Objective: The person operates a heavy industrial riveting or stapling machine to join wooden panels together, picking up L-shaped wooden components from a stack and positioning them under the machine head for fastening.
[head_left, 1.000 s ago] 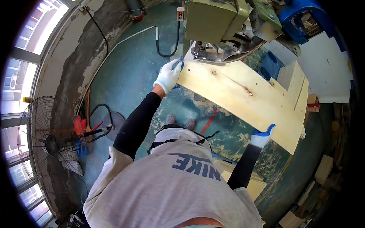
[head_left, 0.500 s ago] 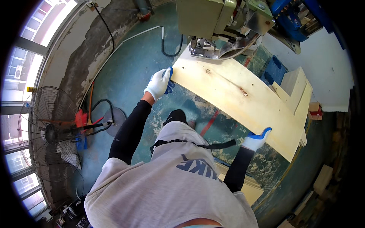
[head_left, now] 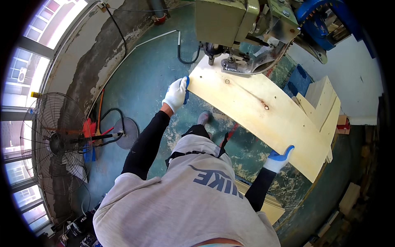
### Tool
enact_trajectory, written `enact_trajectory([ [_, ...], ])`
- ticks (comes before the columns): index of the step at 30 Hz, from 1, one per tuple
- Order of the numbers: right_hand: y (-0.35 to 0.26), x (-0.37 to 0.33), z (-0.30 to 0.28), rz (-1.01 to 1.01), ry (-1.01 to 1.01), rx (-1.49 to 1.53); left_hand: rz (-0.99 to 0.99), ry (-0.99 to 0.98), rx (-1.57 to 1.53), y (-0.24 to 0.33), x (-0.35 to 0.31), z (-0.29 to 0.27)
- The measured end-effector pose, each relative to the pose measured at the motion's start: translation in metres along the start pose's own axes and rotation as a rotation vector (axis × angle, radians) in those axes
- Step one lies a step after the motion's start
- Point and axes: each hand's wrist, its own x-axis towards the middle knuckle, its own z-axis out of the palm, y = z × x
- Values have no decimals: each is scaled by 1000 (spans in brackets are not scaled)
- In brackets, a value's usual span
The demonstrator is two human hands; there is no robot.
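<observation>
A wide, pale wooden board point(head_left: 255, 105) with dark knots and several small holes slants across the view from upper left to lower right. Its far end lies beneath the metal head of a green machine point(head_left: 222, 24). My left hand point(head_left: 177, 94), in a white glove with blue-coated fingers, grips the board's left corner. Along the near edge, toward the right end, my gloved right hand point(head_left: 279, 159) holds the board with the thumb on top; its other fingers are hidden underneath.
More boards point(head_left: 325, 99) are stacked beyond the board's right side, beside a blue container point(head_left: 298, 81). A caged fan point(head_left: 57, 142) stands at left near the windows. Below my right arm lie further boards point(head_left: 272, 209). A blue machine part point(head_left: 321, 24) hangs at upper right.
The board and both hands appear slightly lower and farther right in view, as does the machine. A foot now shows beyond my shirt. Both hands keep their hold.
</observation>
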Motion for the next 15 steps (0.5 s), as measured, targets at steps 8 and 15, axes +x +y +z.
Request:
enact_trajectory([
  [8,7,23,-11,-19,-65,15,46,-24,-57,26,23,10],
  [15,11,25,-2,-79,-94,30,-33,-102,-84,33,52,19],
])
